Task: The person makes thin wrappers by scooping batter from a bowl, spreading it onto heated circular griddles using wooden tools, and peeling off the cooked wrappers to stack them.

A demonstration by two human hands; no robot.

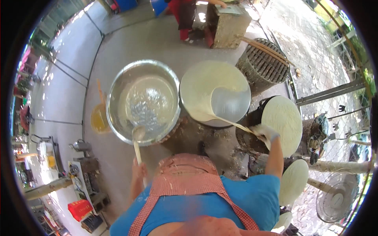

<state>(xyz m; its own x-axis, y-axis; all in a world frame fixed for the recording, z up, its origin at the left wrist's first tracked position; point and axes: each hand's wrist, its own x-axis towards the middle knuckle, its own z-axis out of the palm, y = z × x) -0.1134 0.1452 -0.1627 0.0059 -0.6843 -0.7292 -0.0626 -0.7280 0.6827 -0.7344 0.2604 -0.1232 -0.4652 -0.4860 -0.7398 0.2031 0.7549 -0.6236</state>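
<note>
My left hand [139, 172] is closed round the pale handle of a ladle [138, 134], whose bowl rests at the near rim of a big shiny metal basin [115, 125] holding thin whitish liquid. Right of it is a round flat griddle [232, 105], mostly covered by a thin pale crepe [195, 84]. Part of the crepe has come away at the lower right, baring grey metal, and stretches as a narrow strip to my right hand [267, 135]. That hand, whitish over the fingers, is closed on the strip's end, beside a round pile of pale crepes [282, 126].
Another pale round pile [294, 182] sits nearer on the right, by a standing fan [337, 200]. A slatted drum [262, 65] with wooden sticks stands beyond the griddle. Left of the basin is a yellowish tub [100, 118]. At the far side, a person [185, 17] stands by a box-like stand [228, 29].
</note>
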